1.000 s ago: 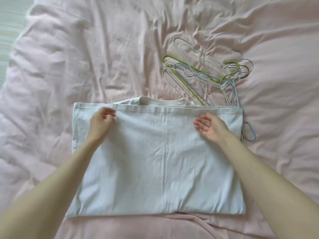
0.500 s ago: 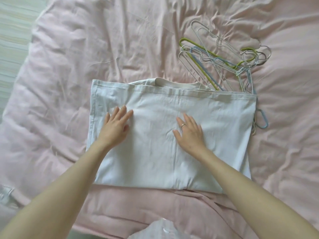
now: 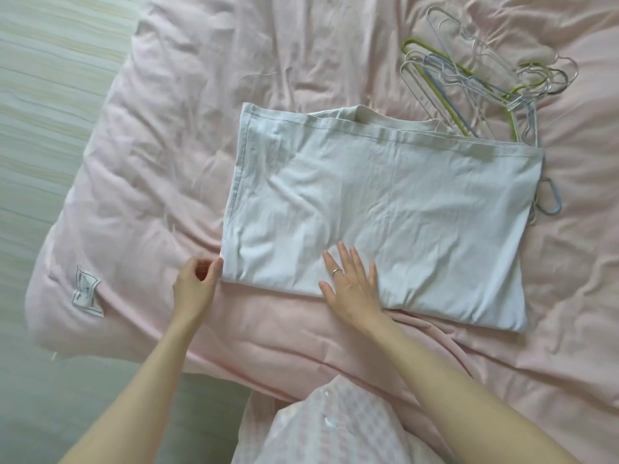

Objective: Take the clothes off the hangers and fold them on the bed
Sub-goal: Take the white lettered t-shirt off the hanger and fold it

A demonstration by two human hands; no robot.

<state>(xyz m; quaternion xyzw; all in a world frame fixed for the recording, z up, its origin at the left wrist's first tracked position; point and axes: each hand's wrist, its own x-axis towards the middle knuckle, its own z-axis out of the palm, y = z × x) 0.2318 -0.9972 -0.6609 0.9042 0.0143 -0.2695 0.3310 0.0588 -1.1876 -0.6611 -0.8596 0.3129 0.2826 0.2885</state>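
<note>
A pale blue-white shirt [image 3: 402, 209] lies folded into a wide rectangle on the pink bed [image 3: 187, 128], its collar showing at the far edge. My left hand [image 3: 197, 283] pinches the near left corner of the shirt between thumb and fingers. Flat on the shirt's near edge rests my right hand [image 3: 351, 283], fingers spread, a ring on one finger. A pile of several empty wire hangers [image 3: 475, 85], green, blue and white, lies beyond the shirt's far right corner, partly under it.
The bed's left edge drops to a pale striped floor [image 3: 50, 112]. A white care label [image 3: 85, 289] sticks out near the duvet's left corner. A pink checked garment [image 3: 335, 426] shows at the bottom, close to my body.
Both hands slid from the shirt's far edge toward me over its surface. My left hand left the cloth's middle and took the near left corner. The view shifted left.
</note>
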